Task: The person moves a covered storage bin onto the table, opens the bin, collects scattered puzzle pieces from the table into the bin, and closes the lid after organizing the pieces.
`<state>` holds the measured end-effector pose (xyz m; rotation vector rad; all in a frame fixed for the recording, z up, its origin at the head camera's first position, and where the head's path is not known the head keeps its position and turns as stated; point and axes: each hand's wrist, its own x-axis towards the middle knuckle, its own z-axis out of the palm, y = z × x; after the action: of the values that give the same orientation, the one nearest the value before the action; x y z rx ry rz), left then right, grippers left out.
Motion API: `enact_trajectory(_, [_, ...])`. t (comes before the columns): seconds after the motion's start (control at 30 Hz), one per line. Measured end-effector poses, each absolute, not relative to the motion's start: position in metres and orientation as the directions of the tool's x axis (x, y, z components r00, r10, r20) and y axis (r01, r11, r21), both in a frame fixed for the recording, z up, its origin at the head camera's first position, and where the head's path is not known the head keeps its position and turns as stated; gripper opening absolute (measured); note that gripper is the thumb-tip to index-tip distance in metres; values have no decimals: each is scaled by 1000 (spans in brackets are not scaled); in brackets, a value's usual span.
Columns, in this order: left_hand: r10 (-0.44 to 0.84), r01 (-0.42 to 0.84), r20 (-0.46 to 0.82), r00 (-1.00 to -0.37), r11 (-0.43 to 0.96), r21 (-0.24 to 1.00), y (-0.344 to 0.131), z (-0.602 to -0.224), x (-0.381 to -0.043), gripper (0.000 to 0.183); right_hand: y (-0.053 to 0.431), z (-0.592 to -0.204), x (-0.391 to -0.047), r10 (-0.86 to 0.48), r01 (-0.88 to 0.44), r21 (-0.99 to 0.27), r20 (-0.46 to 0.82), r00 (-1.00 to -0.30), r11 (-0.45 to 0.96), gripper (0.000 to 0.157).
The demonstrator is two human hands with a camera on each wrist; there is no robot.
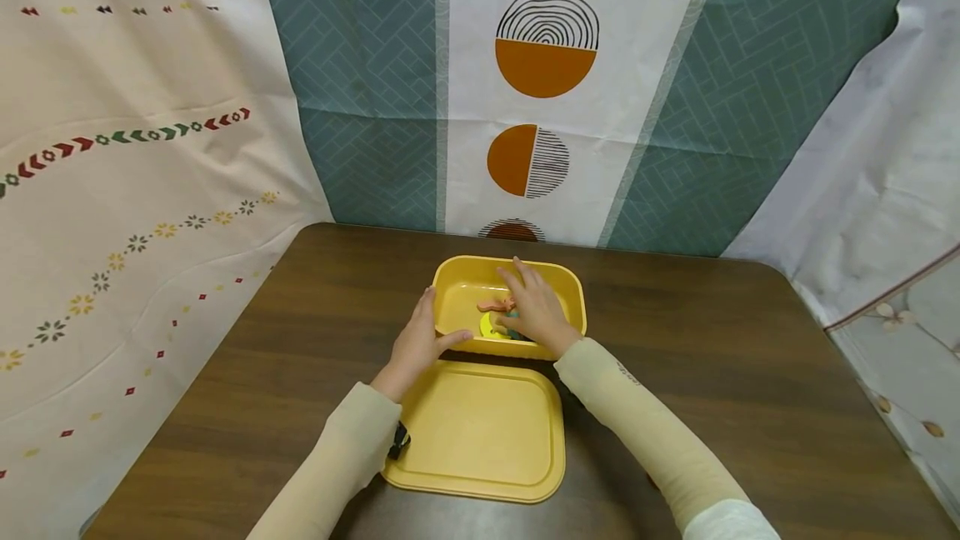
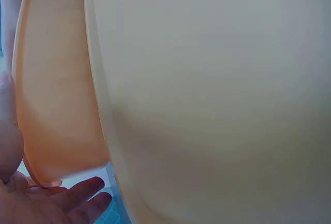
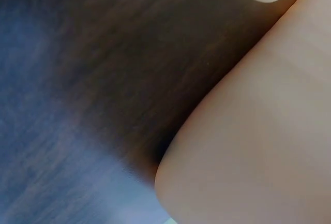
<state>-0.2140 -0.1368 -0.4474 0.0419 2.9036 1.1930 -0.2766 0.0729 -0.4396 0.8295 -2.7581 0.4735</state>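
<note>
A yellow rectangular box (image 1: pixel 450 271) stands uncovered toward the back of the table. At its front left corner is my left hand (image 1: pixel 415 346), fingers straight along the outer side and thumb reaching over the front rim. In the left wrist view, the left fingers (image 2: pixel 83 194) extend loosely beside the box wall (image 2: pixel 62 79). My right hand (image 1: pixel 538 308) reaches into the box with spread fingers, its thumb close over the small things there. These are an orange-pink piece (image 1: pixel 492 305), a bright yellow round piece (image 1: pixel 489 327) and a teal piece (image 1: pixel 513 332), partly hidden by the hand.
The flat yellow lid (image 1: pixel 480 427) lies on the brown wooden table (image 1: pixel 690 373), just in front of the box. A black strap piece (image 1: pixel 399 441) shows at the left wrist. Patterned cloths (image 1: pixel 367 90) hang behind the table and at both sides.
</note>
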Motion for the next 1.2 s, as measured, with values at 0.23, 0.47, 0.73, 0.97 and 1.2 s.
enact_trajectory(0.23, [27, 25, 8, -1000, 709, 704, -134, -446, -214, 102, 77, -440, -275, -482, -560, -248, 313, -818, 790, 74])
enact_trajectory(0.47, [26, 29, 16, -1000, 705, 709, -134, -448, -215, 103, 85, -437, -273, -466, -544, -225, 320, -825, 809, 67])
enact_trajectory(0.73, [18, 12, -1, -1000, 693, 721, -135, -449, -214, 104, 100, -433, -266, -461, -552, -255, 339, -820, 794, 64])
enact_trajectory(0.97, [26, 30, 16, -1000, 686, 727, -135, -450, -214, 102, 114, -430, -255, -444, -544, -251, 361, -820, 800, 61])
enact_trajectory(1.2, [30, 31, 15, -999, 673, 739, -135, -447, -213, 103, 136, -419, -244, -479, -585, -217, 392, -786, 782, 56])
